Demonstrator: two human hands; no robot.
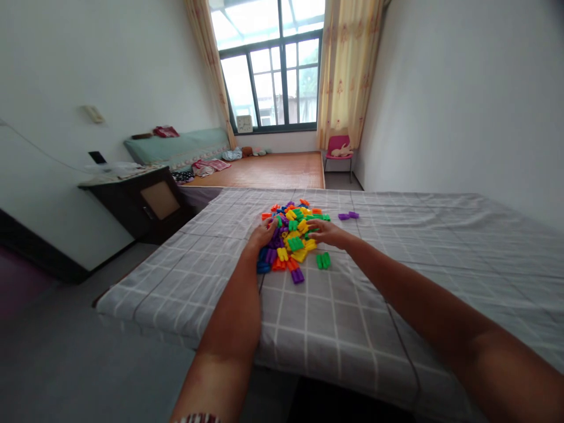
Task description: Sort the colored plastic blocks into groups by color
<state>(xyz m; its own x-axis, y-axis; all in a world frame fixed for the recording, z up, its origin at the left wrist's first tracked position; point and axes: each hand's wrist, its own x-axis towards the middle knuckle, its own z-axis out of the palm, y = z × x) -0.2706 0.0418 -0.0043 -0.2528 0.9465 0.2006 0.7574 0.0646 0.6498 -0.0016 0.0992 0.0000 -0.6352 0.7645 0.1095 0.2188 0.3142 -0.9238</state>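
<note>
A heap of plastic building blocks (294,243) in purple, yellow, green, orange and blue lies on a grey checked cloth. At the heap's left edge, my left hand (263,232) touches purple and green pieces with its fingers apart; its fingertips are partly hidden among them. My right hand (326,232) reaches over the right side, fingers stretched out and spread against green and yellow blocks. Just in front of the right hand lies a green block (323,260), apart from the heap. A purple block (298,275) sits at the near edge.
Two purple pieces (348,215) lie off to the right on the checked cloth (423,235). Beyond it stands a bed (282,167) below the window. A dark cabinet (132,200) is at the left, and a pink chair (339,144) stands by the far right corner.
</note>
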